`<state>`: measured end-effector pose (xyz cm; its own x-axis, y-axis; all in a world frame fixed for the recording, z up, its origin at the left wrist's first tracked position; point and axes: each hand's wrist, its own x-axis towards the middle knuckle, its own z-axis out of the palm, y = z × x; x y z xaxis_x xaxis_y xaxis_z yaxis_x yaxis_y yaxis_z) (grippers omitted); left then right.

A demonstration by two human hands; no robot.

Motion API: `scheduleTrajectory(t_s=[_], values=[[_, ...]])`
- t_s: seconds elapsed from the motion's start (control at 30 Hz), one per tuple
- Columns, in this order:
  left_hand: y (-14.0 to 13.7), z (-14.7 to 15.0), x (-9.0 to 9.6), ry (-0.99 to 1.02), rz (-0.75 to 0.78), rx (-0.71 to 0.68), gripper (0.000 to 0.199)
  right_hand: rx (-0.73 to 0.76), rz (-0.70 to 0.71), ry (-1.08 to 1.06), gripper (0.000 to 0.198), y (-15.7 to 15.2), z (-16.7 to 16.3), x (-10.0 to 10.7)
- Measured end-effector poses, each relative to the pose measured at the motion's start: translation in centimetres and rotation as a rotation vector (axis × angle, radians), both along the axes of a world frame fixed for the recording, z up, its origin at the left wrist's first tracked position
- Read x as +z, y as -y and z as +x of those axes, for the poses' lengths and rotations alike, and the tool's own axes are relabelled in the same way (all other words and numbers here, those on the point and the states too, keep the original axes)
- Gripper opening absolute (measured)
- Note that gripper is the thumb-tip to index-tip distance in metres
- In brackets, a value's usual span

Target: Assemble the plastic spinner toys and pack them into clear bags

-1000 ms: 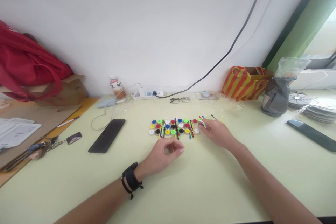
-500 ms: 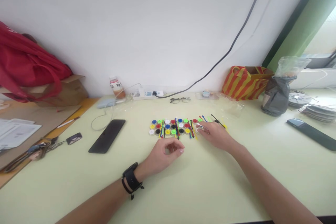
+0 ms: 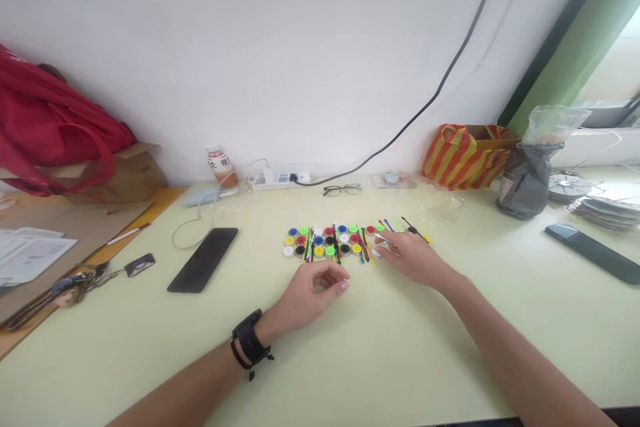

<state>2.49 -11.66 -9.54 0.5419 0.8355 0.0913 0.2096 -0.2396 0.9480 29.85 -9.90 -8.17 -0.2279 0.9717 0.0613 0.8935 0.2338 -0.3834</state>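
Several small round clear-sided pieces with coloured tops stand in rows, with thin plastic arrows in bunches lying among them. At the right end of the rows, my right hand has its thumb and index finger closed around a small white piece, mostly hidden by the fingers. A white-topped round piece sits by the thumb. My left hand hovers in front of the rows, fingers curled and a narrow gap to the thumb; nothing shows in it. More arrows lie fanned out behind the right hand.
Left of the rows lies a black phone, with keys farther left. Behind are a power strip, a bottle and glasses. A striped bag, a grey bag and a dark phone are on the right.
Both hands stay almost where they were. The left thumb and fingertips look slightly farther apart. The whole view has shifted a little.
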Motion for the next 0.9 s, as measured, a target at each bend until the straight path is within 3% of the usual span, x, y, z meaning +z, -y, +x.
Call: scheduleTrajectory(t_s=[0.3, 0.4, 0.5, 0.7, 0.8, 0.9], values=[[0.1, 0.1, -0.1, 0.067, -0.047, 0.021, 0.022, 0.017, 0.076, -0.174, 0.025, 0.2, -0.1, 0.4], [0.1, 0.2, -0.3, 0.119, -0.124, 0.025, 0.035, 0.113, 0.1, -0.318, 0.029, 1.1, -1.7, 0.3], [0.1, 0.3, -0.3, 0.176, -0.186, -0.02, 0.045, 0.23, 0.033, -0.429, 0.027, 2.4, -4.0, -0.1], [-0.2, 0.2, 0.3, 0.243, -0.236, -0.115, 0.031, 0.365, -0.055, -0.565, 0.019, 3.8, -5.8, -0.6], [-0.3, 0.1, -0.2, 0.258, -0.253, -0.041, 0.033, 0.353, -0.107, -0.723, 0.027, 3.9, -5.5, -0.3], [-0.5, 0.0, -0.9, 0.251, -0.254, 0.054, 0.036, 0.277, -0.059, -0.823, 0.032, 3.7, -5.3, -0.3]])
